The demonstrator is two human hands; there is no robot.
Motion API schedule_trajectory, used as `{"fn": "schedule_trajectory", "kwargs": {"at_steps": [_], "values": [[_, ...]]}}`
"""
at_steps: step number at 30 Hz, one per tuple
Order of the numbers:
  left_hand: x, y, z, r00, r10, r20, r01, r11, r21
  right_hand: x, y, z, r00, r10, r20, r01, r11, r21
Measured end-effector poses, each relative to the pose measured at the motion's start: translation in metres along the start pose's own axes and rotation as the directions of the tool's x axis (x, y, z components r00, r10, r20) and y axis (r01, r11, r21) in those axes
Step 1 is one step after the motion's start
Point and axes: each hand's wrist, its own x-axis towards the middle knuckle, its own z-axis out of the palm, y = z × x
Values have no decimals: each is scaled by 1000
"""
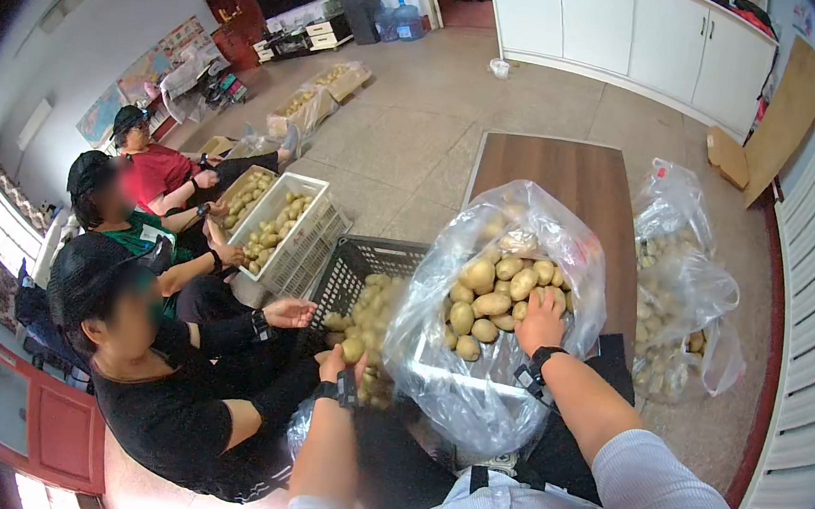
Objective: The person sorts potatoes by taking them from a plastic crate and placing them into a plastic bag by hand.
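While the left hand (331, 363) is holding a single potato (352, 350), the right hand (540, 322) is resting on a heap of potatoes (494, 305) inside a clear plastic bag (585, 285).

Left hand: forearm extending straight up from the lower edge, black wristband (347, 388) encircling the wrist; fingers are curling narrowly around the potato, which is showing between them at the near side of the black plastic crate (378, 247).

Right hand: arm slanting inward from the lower right, second black wristband (537, 367) on the wrist; back of the hand facing up, fingers pointing away from the body and lying over the tubers. Whether they are gripping one, I cannot tell.

Black crate: standing left of the bag, containing loose potatoes (374, 301), somewhat blurred.

Clear bag: gaping at the top, its near part draping towards the lap; brown wood-grain table (558, 166) extending behind it.

Nearest co-worker: wearing a black top (169, 408), sitting at the left; one co-worker's hand (290, 313) is reaching to the black crate's left side.

White plastic crate (319, 234): standing beyond the black one, holding more potatoes.

Filled plastic bags (686, 326): lying on the floor, right of the table.
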Motion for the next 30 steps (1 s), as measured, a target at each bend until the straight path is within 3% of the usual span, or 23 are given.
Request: {"fn": "schedule_trajectory", "kwargs": {"at_steps": [2,4,5,6,7,8,10,11,12,13,14,15,16,17,18,21,23,24,25,26,27,30], "values": [[12,-1,-8,1000,-8,10,8,1000,19,-6,-2,2,1000,-6,-14,6,1000,-12],[37,-4,-27,1000,-16,22,15,999,34,-16,-5,-1,997,-24,79,30,997,-78],[56,-5,-42,986,152,68,-167,900,402,-20,-4,3,997,-24,77,30,996,-78],[76,-6,-59,942,286,172,-322,641,697,-25,-1,13,997,-61,43,64,996,-65],[94,-5,-75,876,364,316,-423,267,866,-29,0,19,995,-97,9,97,994,-51],[107,-4,-85,799,370,473,-449,-155,880,-32,-1,17,996,-83,27,83,997,-2],[100,-2,-83,727,303,617,-394,-551,735,-34,0,19,996,-79,34,79,997,0],[100,-2,-78,765,306,566,-438,-397,807,-35,1,21,996,-76,40,76,997,1],[87,1,-60,852,312,420,-429,-43,902,-37,2,24,996,-75,40,75,997,1],[68,3,-39,941,264,210,-313,454,834,-38,5,29,995,-95,18,95,995,-16],[34,6,-11,987,159,13,-132,769,626,-37,6,31,993,-115,-8,115,993,-33],[-11,12,16,988,85,-129,-14,880,475,-37,6,31,993,-114,-12,114,993,-34],[72,0,-40,940,293,175,-325,614,719,-39,6,29,994,-112,-11,112,993,-39],[147,-11,-91,763,461,454,-595,224,772,-40,5,28,994,-111,-9,110,993,-42],[153,-6,-89,780,345,521,-522,-98,847,-43,4,26,994,-112,-10,111,993,-42],[122,-11,-75,740,287,609,-637,6,771,-45,3,24,990,-131,-44,130,991,-28],[101,-16,-53,778,268,568,-606,80,792,-47,3,25,992,-123,-42,120,991,-53],[94,-18,-45,834,252,491,-551,313,774,-47,3,26,991,-130,-40,127,990,-57],[84,-20,-34,925,175,337,-358,694,624,-48,3,27,991,-127,-39,124,989,-77],[72,-21,-24,967,89,238,-184,891,416,-47,3,29,991,-130,-36,126,987,-98],[62,-21,-18,985,24,169,-63,971,230,-47,4,32,989,-148,-23,144,984,-105],[51,-21,-12,978,7,209,-28,995,101,-52,10,41,954,-255,-158,231,960,-158]]}}
